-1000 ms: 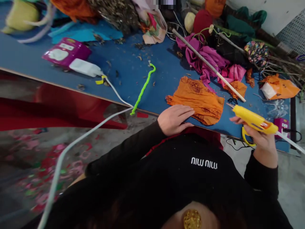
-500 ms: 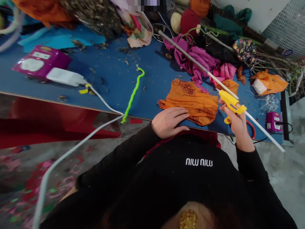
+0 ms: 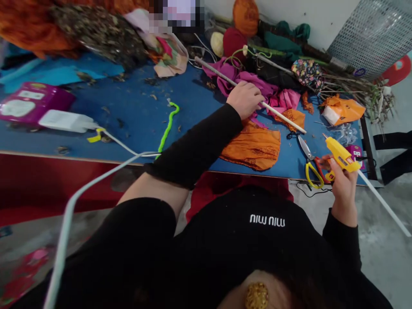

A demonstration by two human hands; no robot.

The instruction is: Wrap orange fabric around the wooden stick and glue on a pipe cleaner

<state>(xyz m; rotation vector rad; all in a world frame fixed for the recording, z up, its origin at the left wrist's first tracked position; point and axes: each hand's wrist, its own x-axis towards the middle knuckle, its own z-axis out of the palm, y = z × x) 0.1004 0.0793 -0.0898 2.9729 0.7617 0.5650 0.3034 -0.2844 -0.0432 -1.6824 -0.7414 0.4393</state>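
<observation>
My left hand (image 3: pixel 244 99) reaches far over the table, its fingers closed round a long pale wooden stick (image 3: pixel 285 118). The stick slants across crumpled magenta cloth (image 3: pixel 222 77), and its near end points right. Beneath my left forearm lies a piece of orange patterned cloth (image 3: pixel 257 148), partly covered by the sleeve. At the right, my right hand (image 3: pixel 343 184) grips a yellow glue gun (image 3: pixel 341 154) by its handle, nozzle pointing up and left. A long white glue stick (image 3: pixel 384 204) juts from its rear. Scissors (image 3: pixel 307 150) with yellow and red handles lie beside the gun.
On the blue table (image 3: pixel 135 94) stands a purple power box (image 3: pixel 35 103) with a white plug (image 3: pixel 66 120) and trailing cable. A bright green pipe cleaner (image 3: pixel 167 131) lies near the edge. Twigs (image 3: pixel 347 81), pink cloth (image 3: pixel 286 99) and an orange bag (image 3: pixel 344 107) crowd the right.
My left hand has left the orange cloth, reached forward and closed on the stick. The glue gun has moved right and away from the stick, uncovering the scissors. The view has shifted right.
</observation>
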